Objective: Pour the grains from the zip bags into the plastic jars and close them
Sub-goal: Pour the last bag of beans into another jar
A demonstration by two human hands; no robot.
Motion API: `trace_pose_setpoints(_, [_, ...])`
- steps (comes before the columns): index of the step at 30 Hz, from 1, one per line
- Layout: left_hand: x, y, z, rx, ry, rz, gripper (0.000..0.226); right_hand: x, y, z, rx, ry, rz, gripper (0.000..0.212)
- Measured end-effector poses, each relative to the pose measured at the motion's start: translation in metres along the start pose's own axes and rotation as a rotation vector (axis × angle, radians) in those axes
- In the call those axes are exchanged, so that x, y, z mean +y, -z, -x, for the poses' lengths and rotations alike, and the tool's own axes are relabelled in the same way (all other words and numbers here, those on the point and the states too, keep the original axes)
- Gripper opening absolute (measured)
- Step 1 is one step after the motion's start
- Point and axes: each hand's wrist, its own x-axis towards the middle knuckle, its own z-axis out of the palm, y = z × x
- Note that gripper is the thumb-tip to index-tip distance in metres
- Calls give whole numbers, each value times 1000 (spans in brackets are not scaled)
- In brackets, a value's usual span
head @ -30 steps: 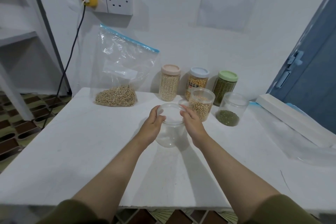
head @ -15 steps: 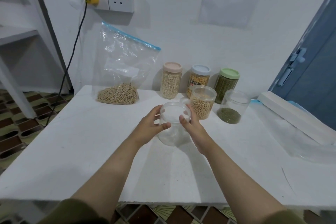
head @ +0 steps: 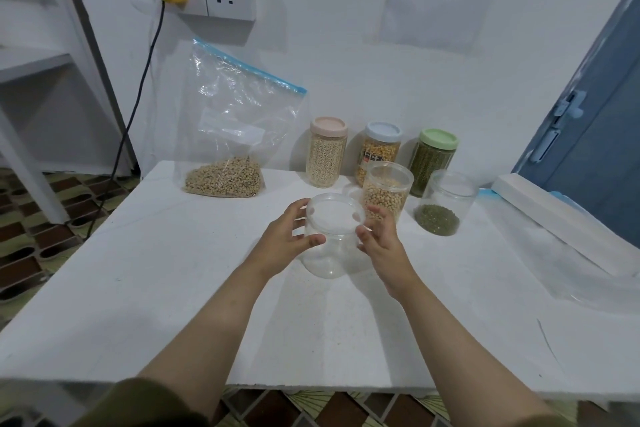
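Jar (head: pixel 330 250), clear plastic and empty, stands mid-table (head: pixel 173 288) between my hands, its clear lid (head: pixel 335 213) resting on top. My left hand (head: pixel 284 241) grips the jar's left side, fingers curled on the rim and thumb across the front wall. My right hand (head: pixel 381 239) sits at the right edge with fingers loosely curled round the lid rim; firm pinch or light touch, I cannot tell.

Zip bag (head: pixel 228 135) with beans leans against the wall at back left, well apart from the jar. Bean jar (head: pixel 386 191) stands open just behind my right hand, and the green-grain jar (head: pixel 445 204) stands open to its right. Three capped jars (head: pixel 327 152) line the wall.

Step looks like working the lid, on or off I cannot say.

Risks: an empty jar is light, so a hard twist or pull could tip or skid it. My right knuckles are very near the open bean jar; a jerk backward could knock it over and spill beans. A crooked lid could jam.
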Motion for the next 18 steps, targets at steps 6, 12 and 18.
trace_pose_setpoints(6, [-2,-2,-1,14,-10,30,63,-15,-4,1,-73,6,124,54])
trace_pose_setpoints(12, [-1,-2,-2,14,7,41,65,-3,3,0,-43,-13,53,53])
trace_pose_setpoints(18, [-1,-1,-1,6,21,44,71,-10,-6,5,-72,-35,93,49])
